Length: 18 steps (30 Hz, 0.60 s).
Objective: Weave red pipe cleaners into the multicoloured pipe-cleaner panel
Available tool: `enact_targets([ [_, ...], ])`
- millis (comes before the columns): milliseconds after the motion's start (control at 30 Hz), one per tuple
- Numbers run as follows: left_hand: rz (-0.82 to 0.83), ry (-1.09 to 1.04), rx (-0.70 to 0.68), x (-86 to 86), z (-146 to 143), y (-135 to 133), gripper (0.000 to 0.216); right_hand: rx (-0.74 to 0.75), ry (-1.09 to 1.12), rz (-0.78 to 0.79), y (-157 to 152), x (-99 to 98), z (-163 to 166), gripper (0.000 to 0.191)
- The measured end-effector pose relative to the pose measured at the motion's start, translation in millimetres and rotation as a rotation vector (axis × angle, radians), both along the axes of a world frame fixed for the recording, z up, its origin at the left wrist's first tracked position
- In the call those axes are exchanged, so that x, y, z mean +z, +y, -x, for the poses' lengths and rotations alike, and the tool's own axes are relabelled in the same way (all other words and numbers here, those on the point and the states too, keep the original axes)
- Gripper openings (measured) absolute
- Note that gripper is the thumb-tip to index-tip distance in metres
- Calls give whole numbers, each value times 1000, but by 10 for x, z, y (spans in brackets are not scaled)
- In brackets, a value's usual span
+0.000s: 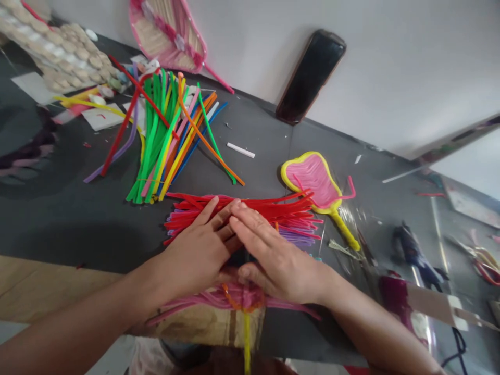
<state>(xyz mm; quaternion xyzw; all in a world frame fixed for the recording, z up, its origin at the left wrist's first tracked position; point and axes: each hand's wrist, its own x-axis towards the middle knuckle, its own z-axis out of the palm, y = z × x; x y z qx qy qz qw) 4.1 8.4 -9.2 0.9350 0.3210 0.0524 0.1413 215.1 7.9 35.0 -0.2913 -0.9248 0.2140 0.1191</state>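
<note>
My left hand [199, 252] reaches in with its fingers stretched out over a pile of red pipe cleaners [269, 209]. Its fingertips meet those of my right hand [279, 260], whose fingers are straight and close together. Both thumbs come together just above a spread of pink pipe cleaners [195, 302] near my body. An orange twisted pipe cleaner [233, 302] loops around the middle of that spread, and a yellow stem [247, 338] runs down from it. My hands cover the upper part of the pink piece. Purple pipe cleaners [300, 238] lie under the red ones.
A bundle of multicoloured pipe cleaners [160, 151] lies at left. A pink and yellow fan [312, 179] rests to the right. Behind are a phone [312, 75] against the wall and a larger pink fan [172, 36]. Scissors [478, 255] and a glue gun [422, 302] lie far right.
</note>
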Motion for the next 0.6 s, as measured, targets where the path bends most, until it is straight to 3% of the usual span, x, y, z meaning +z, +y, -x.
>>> enact_targets([
  [67,7,13,-3,14,-1,4,71,34,-89,47,-6,-109,51,78],
  [167,-8,-5,6,36,-8,7,71,-46,-181,27,21,-199,5,88],
  [367,-23,-18,11,43,-4,1,76,-189,-207,34,200,-268,-247,76],
  [467,-15,7,6,52,5,0,75,-400,-18,-1,302,-180,-525,59],
  [533,-15,28,0,66,2,4,78,-633,125,-109,296,-47,-710,47],
  [600,-13,61,-1,85,-7,10,79,-730,186,-201,203,96,-814,36],
])
